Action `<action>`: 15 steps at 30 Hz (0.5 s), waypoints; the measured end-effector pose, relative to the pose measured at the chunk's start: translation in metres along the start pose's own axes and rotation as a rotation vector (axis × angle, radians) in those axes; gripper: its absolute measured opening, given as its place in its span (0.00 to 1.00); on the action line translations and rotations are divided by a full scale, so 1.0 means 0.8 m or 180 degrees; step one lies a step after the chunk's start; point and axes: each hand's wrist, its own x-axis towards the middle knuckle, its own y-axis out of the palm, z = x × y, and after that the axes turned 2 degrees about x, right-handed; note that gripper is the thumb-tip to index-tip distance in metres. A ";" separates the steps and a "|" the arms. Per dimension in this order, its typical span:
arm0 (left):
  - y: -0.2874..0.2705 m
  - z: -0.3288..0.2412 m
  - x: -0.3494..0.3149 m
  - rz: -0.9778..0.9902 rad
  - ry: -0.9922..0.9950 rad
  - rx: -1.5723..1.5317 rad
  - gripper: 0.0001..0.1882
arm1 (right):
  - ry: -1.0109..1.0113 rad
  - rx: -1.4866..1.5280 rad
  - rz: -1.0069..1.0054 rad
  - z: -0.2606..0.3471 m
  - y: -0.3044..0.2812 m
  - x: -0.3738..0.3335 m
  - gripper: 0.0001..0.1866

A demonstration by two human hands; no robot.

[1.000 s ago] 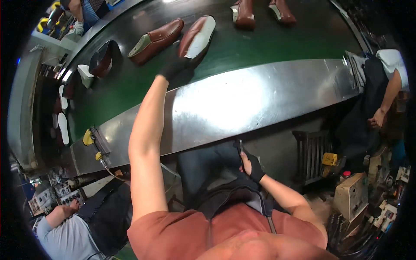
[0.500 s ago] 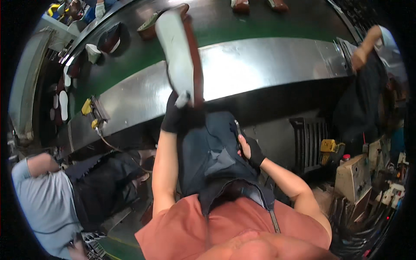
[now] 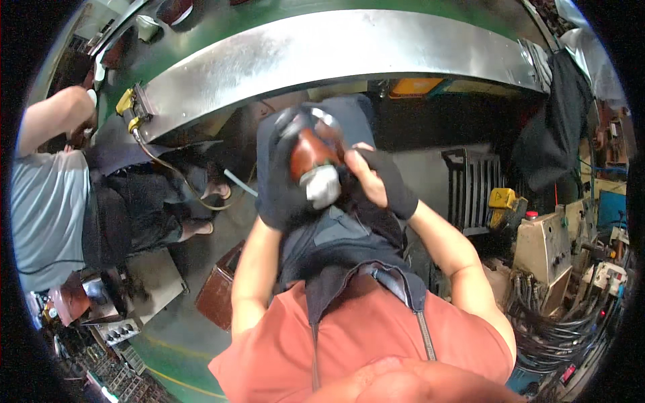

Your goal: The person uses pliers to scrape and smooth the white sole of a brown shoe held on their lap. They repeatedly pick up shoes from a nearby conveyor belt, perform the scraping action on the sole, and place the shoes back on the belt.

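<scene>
Over my lap, a glossy reddish-brown shoe [image 3: 310, 153] is held with a white piece [image 3: 322, 188] at its near end. My left hand [image 3: 285, 195], in a black fingerless glove, is wrapped round the shoe's left side. On its right side my right hand [image 3: 386, 181], gloved the same way, is closed with its bare thumb pointing at the shoe. Whatever my right hand grips is hidden behind its fingers. Motion smears the shoe's far end. Beneath it are my dark apron and trousers.
A bright metal ledge [image 3: 322, 54] runs along the green belt ahead. On its left end lies a yellow tool [image 3: 125, 104] with a hose. A co-worker [image 3: 50, 201] sits at left. To the right stand a black slatted panel [image 3: 477, 188] and a control box [image 3: 541, 248].
My left hand has brought the shoe down from over the ledge to my lap, its pale sole no longer facing up. My right hand has moved up beside it. The view has tilted down.
</scene>
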 end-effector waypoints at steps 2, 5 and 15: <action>-0.014 0.018 0.044 0.0307 0.0454 0.0504 0.23 | 0.0432 0.0482 -0.0200 0.010 0.001 0.015 0.20; -0.011 0.072 0.065 0.0248 0.0092 0.0341 0.13 | 0.0984 0.0595 0.0167 0.012 -0.004 0.010 0.25; 0.019 0.108 0.079 0.0196 -0.1139 -0.2831 0.26 | 0.1983 0.3957 0.0908 -0.029 0.041 0.023 0.26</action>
